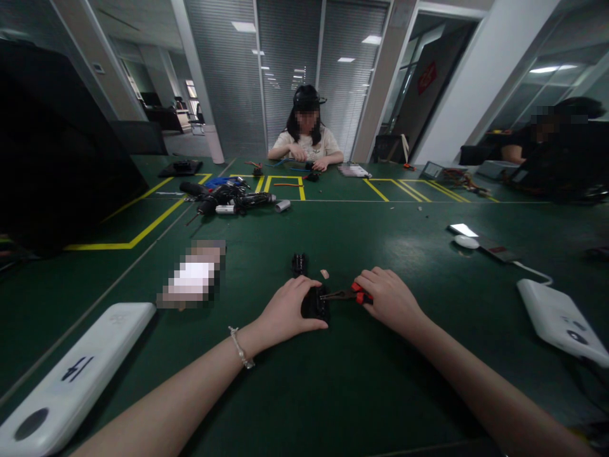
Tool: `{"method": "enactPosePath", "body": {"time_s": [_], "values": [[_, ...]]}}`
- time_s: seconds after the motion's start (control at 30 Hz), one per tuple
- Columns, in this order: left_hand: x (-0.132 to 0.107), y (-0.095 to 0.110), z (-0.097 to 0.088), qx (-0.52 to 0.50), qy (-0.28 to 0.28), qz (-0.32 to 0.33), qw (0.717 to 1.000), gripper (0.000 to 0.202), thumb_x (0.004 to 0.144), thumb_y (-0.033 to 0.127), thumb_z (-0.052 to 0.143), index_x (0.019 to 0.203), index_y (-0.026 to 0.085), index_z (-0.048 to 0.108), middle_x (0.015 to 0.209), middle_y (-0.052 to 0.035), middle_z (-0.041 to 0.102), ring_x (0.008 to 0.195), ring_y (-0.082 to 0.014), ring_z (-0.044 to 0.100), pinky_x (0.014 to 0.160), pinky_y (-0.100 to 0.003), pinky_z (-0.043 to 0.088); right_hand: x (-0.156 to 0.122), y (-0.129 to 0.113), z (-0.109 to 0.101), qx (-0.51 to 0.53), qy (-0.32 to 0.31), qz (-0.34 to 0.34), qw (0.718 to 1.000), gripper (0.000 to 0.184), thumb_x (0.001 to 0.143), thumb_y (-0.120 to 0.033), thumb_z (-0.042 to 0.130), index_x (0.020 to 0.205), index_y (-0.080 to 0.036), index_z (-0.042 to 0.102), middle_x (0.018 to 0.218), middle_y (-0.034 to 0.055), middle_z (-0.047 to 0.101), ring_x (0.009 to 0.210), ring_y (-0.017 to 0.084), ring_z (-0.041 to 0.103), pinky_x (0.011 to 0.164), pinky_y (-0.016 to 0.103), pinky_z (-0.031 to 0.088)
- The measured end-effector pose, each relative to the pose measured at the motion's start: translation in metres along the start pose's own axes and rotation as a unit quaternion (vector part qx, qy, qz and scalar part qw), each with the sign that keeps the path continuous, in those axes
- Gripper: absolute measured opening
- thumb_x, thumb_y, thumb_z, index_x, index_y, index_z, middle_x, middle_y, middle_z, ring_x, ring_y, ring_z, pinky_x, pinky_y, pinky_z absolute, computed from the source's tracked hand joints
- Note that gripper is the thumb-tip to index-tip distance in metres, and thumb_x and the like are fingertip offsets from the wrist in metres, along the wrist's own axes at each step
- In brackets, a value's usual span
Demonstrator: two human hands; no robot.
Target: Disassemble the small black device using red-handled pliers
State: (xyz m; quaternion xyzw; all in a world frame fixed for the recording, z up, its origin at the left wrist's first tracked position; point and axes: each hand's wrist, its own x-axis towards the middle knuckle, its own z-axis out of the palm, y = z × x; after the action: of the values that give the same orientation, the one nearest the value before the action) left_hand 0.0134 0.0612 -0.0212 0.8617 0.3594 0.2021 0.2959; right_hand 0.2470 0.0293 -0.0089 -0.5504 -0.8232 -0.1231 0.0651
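Observation:
My left hand [281,309] is closed around a small black plastic part [320,310] on the green table, thumb on its near side and fingers on its far side. In my right hand [394,297] are red-handled long-nose pliers [341,296], gripped by the handles. Their jaws point left and meet the black part; whether they clamp anything there cannot be made out. Just beyond my left fingers lies another black piece [299,264]. A small pale pink scrap [324,273] rests between the two hands, past the jaws.
A white power bank [90,362] lies at the left, near a blurred-out phone [193,276]. Farther back sit a black screwdriver tool [209,202] and a cable heap [238,193]. Another white device [561,320] is at the right. Across the table a person [307,143] handles parts.

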Motion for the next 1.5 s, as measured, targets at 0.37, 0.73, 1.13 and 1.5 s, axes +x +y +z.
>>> {"method": "enactPosePath", "body": {"time_s": [0.37,0.73,1.13,1.5], "values": [[0.0001,-0.0002,0.0004,0.009,0.004,0.008,1.000,0.065,0.059,0.045,0.070,0.115,0.025,0.044,0.111,-0.0049,0.049,0.101,-0.0264,0.046,0.085,-0.041,0.039,-0.0019,0.0014,0.0008,-0.030,0.017,-0.017,0.999,0.028,0.062,-0.016,0.057,0.090,-0.019,0.056,0.089,0.0050,0.058,0.081,0.020,0.047,0.070,0.032,0.034],[0.0007,-0.0013,0.0009,0.014,0.004,0.004,1.000,0.065,0.059,0.044,0.070,0.115,0.025,0.044,0.111,-0.0052,0.050,0.100,-0.0266,0.047,0.083,-0.041,0.040,-0.0016,0.0007,-0.0008,-0.047,0.029,-0.025,0.998,0.028,0.062,-0.016,0.057,0.090,-0.019,0.056,0.090,0.0061,0.057,0.081,0.021,0.046,0.070,0.033,0.034],[0.0006,-0.0008,0.0008,0.009,0.000,0.003,1.000,0.063,0.060,0.045,0.069,0.115,0.024,0.044,0.110,-0.0044,0.050,0.098,-0.0255,0.048,0.081,-0.040,0.041,-0.0018,0.0008,0.0018,-0.008,0.001,-0.002,1.000,0.027,0.062,-0.016,0.057,0.089,-0.019,0.056,0.088,0.0047,0.057,0.079,0.020,0.047,0.069,0.032,0.035],[0.0007,-0.0028,0.0023,0.016,0.009,0.010,1.000,0.064,0.059,0.045,0.070,0.114,0.025,0.044,0.110,-0.0038,0.050,0.099,-0.0252,0.047,0.083,-0.039,0.040,-0.0021,0.0022,0.0034,-0.016,0.019,-0.018,1.000,0.027,0.063,-0.016,0.057,0.089,-0.019,0.056,0.089,0.0055,0.057,0.080,0.020,0.047,0.069,0.033,0.035]]}}
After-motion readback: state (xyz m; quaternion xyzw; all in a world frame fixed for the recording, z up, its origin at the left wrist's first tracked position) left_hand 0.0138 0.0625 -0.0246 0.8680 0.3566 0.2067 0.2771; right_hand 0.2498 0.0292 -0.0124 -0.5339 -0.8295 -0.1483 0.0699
